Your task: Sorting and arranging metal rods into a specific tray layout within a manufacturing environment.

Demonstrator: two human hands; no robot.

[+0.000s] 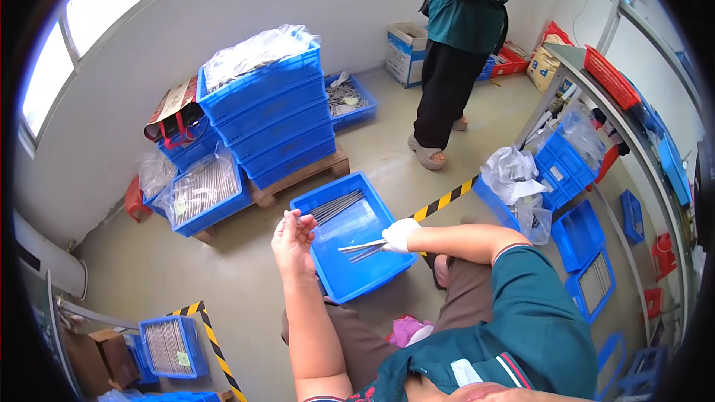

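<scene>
My right hand point(402, 235), in a white glove, grips a few thin grey metal rods point(360, 247), which point left over a blue plastic crate point(339, 272). My left hand point(295, 241) is bare and raised by the crate's left rim. Its thumb and fingertips come together in a pinch; whatever sits between them is too small to make out. More metal rods point(339, 207) lie side by side at the far end of the crate, which stands on the floor between my knees and a pallet.
Stacked blue crates point(279, 119) stand on a wooden pallet point(298, 179), with a rod-filled crate point(208, 186) alongside. Beyond, a person point(462, 45) stands with rods in a gloved hand. Black-and-yellow tape point(447, 197) marks the floor. More crates point(577, 231) and a table point(573, 59) line the right.
</scene>
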